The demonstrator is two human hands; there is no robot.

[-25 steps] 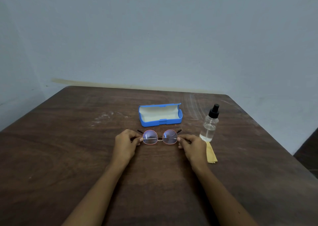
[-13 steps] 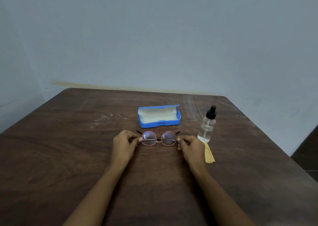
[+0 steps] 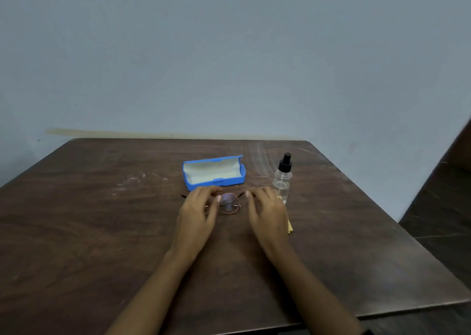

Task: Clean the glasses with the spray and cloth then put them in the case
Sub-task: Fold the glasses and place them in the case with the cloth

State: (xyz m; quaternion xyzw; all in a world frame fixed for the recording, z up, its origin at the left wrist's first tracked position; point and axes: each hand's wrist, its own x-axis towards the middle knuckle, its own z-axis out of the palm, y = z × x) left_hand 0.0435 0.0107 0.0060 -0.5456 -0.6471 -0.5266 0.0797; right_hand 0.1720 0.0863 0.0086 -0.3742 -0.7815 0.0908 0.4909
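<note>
The round, thin-framed glasses (image 3: pixel 230 204) lie on the brown table (image 3: pixel 102 232) between my hands. My left hand (image 3: pixel 200 211) covers the left lens and grips the frame there with curled fingers. A black temple tip pokes out to its left. My right hand (image 3: pixel 267 213) pinches the right temple near its tip. Just behind the glasses sits the open blue case (image 3: pixel 214 172) with a pale lining. To the right stands the clear spray bottle (image 3: pixel 282 180) with a black top. Only a strip of the yellow cloth (image 3: pixel 290 227) shows from under my right hand.
A blue-grey wall rises behind the table's far edge. The table's right edge runs diagonally past the bottle, with a dark floor beyond it. Faint white scuffs (image 3: pixel 135 180) mark the tabletop left of the case.
Both hands have slid forward and inward over the glasses, so only one lens still shows. The camera has tilted, and the scene sits lower in view.
</note>
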